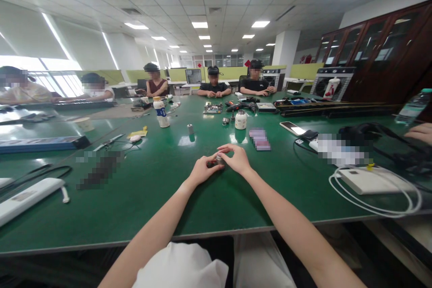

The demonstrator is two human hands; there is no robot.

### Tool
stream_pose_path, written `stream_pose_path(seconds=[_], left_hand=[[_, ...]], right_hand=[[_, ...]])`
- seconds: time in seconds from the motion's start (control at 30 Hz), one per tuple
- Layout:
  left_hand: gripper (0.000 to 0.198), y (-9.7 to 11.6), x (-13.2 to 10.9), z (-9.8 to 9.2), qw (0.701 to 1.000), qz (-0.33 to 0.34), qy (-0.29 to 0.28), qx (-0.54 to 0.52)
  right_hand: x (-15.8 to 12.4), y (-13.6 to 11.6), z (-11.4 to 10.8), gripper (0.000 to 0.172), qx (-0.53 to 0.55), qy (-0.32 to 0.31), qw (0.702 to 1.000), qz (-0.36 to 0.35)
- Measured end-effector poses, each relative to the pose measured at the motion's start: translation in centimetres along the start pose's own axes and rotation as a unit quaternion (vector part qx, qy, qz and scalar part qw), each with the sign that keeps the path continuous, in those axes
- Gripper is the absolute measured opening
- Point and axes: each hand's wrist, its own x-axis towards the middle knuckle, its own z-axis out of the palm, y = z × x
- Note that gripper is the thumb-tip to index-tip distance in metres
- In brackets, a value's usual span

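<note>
Two bare hands meet near the middle of a green table. The left hand [201, 170] and the right hand [239, 160] are both curled, with their fingertips pinched together on one small metal cylinder [220, 159]. It sits between the two hands, touching both. It is low over the tabletop, and it is not possible to tell whether it rests on the surface.

The single green table [158, 202] spans the whole width, and its near edge runs across the bottom. Five people sit at it: a pair of people [96, 87] along the left edge, and a row of three people [213, 83] along the far edge. A sixth person shows only as one other hand [420, 132] at the right edge.

One dark wooden cabinet [378, 49] stands against the right wall. Toward the near right corner lies one flat white box [367, 180] with a white cable looped around it. Near the left edge lies one long white device [27, 194].

There are two white bottles. The taller bottle [161, 113], with a blue label, stands left of centre toward the far edge. The shorter bottle [240, 119] stands straight beyond the hands. One phone [293, 128] lies flat to the right of it. One pinkish stack [259, 138], blurred, lies just beyond the right hand. A second metal cylinder [191, 128] stands alone beyond the left hand, well apart from it.
</note>
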Motion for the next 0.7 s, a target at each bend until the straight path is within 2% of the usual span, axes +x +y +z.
stream_pose_path(seconds=[0.13, 0.2, 0.3, 0.37, 0.43, 0.47, 0.53, 0.57, 0.63, 0.67, 0.7], left_hand=[[0.057, 0.0, -0.1, 0.1, 1.000, -0.001, -0.002, -0.001], [0.058, -0.2, -0.2, 0.2, 1.000, -0.003, -0.006, -0.002], [0.058, -0.3, -0.1, 0.1, 1.000, -0.004, -0.012, -0.006], [0.057, 0.2, 0.1, -0.4, 1.000, 0.000, 0.005, 0.001], [0.048, 1.7, 0.1, -1.4, 0.996, 0.016, 0.085, 0.020], [0.041, 2.9, -0.1, -2.0, 0.986, 0.031, 0.163, 0.032], [0.037, 5.6, -1.3, -3.3, 0.934, 0.107, 0.339, 0.040], [0.040, 6.9, -2.2, -3.8, 0.905, 0.155, 0.395, 0.039], [0.045, 9.1, -4.3, -4.8, 0.858, 0.221, 0.461, 0.059], [0.048, 9.8, -5.4, -5.2, 0.845, 0.231, 0.476, 0.076], [0.050, 10.2, -6.4, -5.6, 0.848, 0.222, 0.471, 0.103]], right_hand=[[0.6, 1.1, -0.2, 0.010, 0.040, 0.054, 0.998, 0.010], [0.7, 2.0, -0.4, 0.010, 0.030, 0.061, 0.997, 0.028], [0.4, 3.6, -0.6, 0.015, -0.023, 0.022, 0.997, 0.067], [0.2, 4.6, -0.6, 0.018, -0.067, -0.017, 0.993, 0.094], [0.0, 5.3, -0.4, 0.018, -0.092, -0.039, 0.989, 0.110], [-0.1, 5.4, -0.4, 0.019, -0.098, -0.041, 0.988, 0.113], [0.0, 5.4, -0.2, 0.021, -0.104, -0.030, 0.988, 0.109], [0.1, 5.3, -0.2, 0.022, -0.105, -0.020, 0.989, 0.102], [0.3, 4.8, -0.2, 0.020, -0.101, 0.003, 0.991, 0.087], [0.4, 4.5, -0.3, 0.019, -0.096, 0.015, 0.992, 0.079], [0.4, 4.2, -0.4, 0.018, -0.089, 0.026, 0.993, 0.072]])
